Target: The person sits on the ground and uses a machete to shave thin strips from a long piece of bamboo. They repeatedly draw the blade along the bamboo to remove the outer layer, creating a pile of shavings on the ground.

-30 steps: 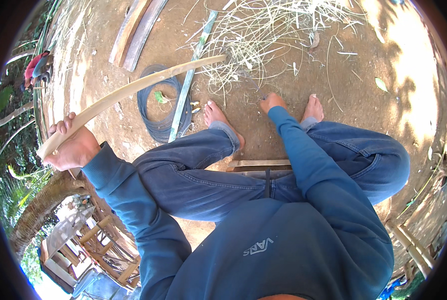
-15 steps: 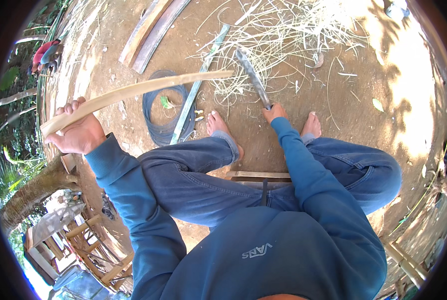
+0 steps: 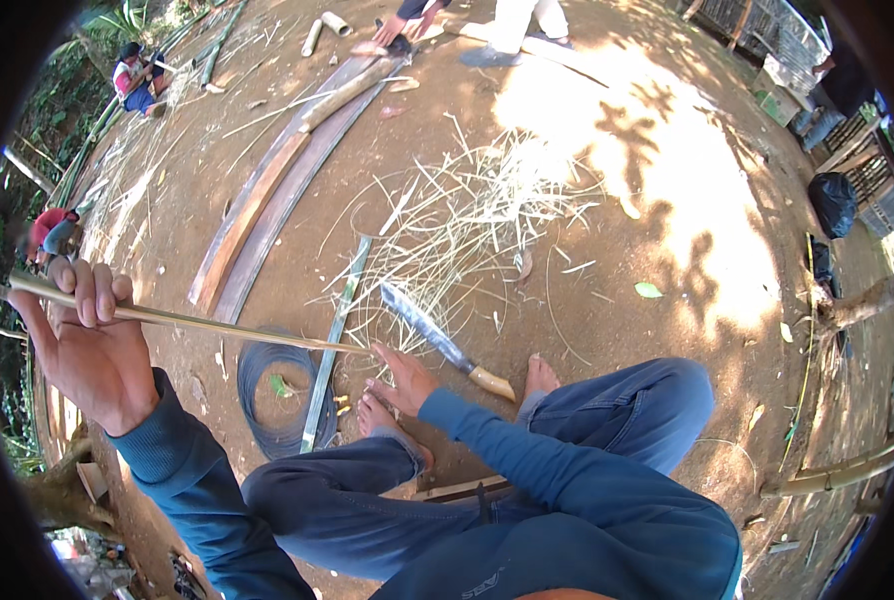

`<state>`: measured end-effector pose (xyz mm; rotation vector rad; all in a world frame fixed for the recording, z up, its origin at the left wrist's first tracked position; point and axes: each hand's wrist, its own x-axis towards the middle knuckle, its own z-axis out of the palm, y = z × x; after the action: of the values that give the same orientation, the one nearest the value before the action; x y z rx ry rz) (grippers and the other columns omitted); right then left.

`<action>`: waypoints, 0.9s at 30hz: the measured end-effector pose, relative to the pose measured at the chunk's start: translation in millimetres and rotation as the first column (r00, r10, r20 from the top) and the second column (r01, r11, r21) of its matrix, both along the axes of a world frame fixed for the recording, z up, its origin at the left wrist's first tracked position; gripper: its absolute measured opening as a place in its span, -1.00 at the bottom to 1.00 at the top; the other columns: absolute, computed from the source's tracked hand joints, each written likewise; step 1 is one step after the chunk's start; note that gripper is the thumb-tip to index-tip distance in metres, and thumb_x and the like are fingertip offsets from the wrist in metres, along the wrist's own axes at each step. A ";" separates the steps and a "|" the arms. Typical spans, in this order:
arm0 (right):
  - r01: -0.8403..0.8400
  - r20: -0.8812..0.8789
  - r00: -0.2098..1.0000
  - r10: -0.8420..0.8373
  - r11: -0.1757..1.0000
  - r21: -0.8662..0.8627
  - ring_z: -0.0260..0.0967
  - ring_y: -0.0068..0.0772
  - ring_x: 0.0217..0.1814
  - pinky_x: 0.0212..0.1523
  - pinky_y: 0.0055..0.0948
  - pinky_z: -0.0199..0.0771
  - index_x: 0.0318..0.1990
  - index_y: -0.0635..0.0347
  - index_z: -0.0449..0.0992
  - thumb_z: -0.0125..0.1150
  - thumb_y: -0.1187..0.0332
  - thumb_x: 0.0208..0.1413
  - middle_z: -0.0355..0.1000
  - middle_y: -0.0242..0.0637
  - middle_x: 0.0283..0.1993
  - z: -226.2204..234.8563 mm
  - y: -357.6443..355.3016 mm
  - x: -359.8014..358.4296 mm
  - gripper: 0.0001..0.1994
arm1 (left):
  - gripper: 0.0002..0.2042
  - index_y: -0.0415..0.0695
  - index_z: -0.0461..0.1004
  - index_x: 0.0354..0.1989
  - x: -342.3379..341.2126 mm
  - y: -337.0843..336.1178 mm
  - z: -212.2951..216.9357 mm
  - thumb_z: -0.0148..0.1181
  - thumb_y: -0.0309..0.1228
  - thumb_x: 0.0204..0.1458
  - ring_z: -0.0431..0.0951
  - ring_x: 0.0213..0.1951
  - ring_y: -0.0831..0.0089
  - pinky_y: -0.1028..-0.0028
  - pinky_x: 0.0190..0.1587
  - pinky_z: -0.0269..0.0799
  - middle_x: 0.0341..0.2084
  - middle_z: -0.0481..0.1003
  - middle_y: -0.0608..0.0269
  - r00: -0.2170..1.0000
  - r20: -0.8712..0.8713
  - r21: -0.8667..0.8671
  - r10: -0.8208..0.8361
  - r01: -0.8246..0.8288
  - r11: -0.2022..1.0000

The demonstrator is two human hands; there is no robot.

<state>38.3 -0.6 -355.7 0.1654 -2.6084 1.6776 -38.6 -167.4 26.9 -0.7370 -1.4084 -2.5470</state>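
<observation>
My left hand, raised at the far left, has its fingers curled round one end of a long, thin bamboo strip. The strip is seen edge-on and slants toward my feet. At its other end is my right hand, fingers stretched out and thumb apart, with the fingertips at the strip's tip. Whether they press on it is hard to tell. A machete with a pale wooden handle lies on the ground just beyond my right hand, its blade partly over a heap of pale shavings.
Beside my left foot are a coil of dark wire and a green bamboo slat. Long boards stretch away at the upper left. Another person's hands work at their far end. More people sit at the left edge. A black bag stands at right.
The machete has left my right hand and now lies on the ground. That hand has moved left to the strip's far end. The strip has turned edge-on, and the view has tilted up.
</observation>
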 end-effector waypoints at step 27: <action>0.294 0.544 0.828 0.135 0.721 -0.627 0.09 -0.62 -0.78 -0.73 -0.56 0.07 -0.59 0.23 0.43 0.17 0.22 0.07 0.16 -0.47 -0.77 72.5 47.8 -22.8 -0.70 | -0.34 -0.05 0.24 0.15 73.3 24.7 -179.1 0.25 -0.52 -0.27 0.28 0.10 0.03 0.28 0.05 0.35 0.09 0.25 0.05 0.805 -0.140 -0.980 -0.577 -0.194 -0.034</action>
<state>15.6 47.2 -283.2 -0.5500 -1.9551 2.8624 34.7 -142.7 -152.2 -1.7370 -2.8683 -0.5289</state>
